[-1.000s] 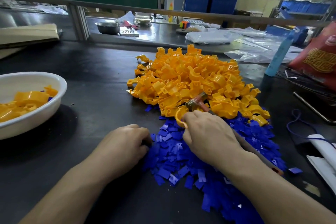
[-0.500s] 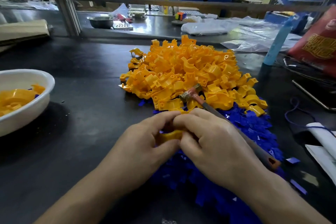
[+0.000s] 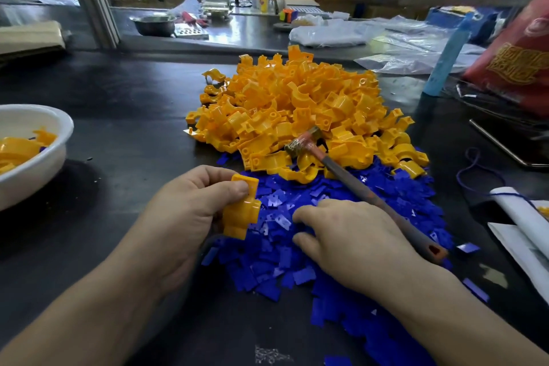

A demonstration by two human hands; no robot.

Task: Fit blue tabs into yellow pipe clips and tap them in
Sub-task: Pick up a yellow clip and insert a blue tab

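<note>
My left hand (image 3: 190, 214) grips one yellow pipe clip (image 3: 241, 208) between thumb and fingers, held just above the left edge of the blue tab pile (image 3: 285, 264). My right hand (image 3: 350, 242) lies over the blue tabs with its fingers stretched to the left and thumb and forefinger apart; I see nothing pinched between them. Behind the tabs rises a big heap of yellow clips (image 3: 297, 104). A small hammer (image 3: 306, 142) rests with its head on the yellow heap, its handle running down along the far side of my right hand.
A white bowl (image 3: 61, 131) holding yellow clips stands at the left. To the right are a blue bottle (image 3: 445, 59), a red bag (image 3: 517, 59), a metal rod and white paper (image 3: 523, 217). A rail and a second cluttered bench lie beyond.
Both hands were together on one yellow clip; now they have parted. The left hand keeps the clip and the right hand has dropped onto the blue tabs. The hammer has not moved.
</note>
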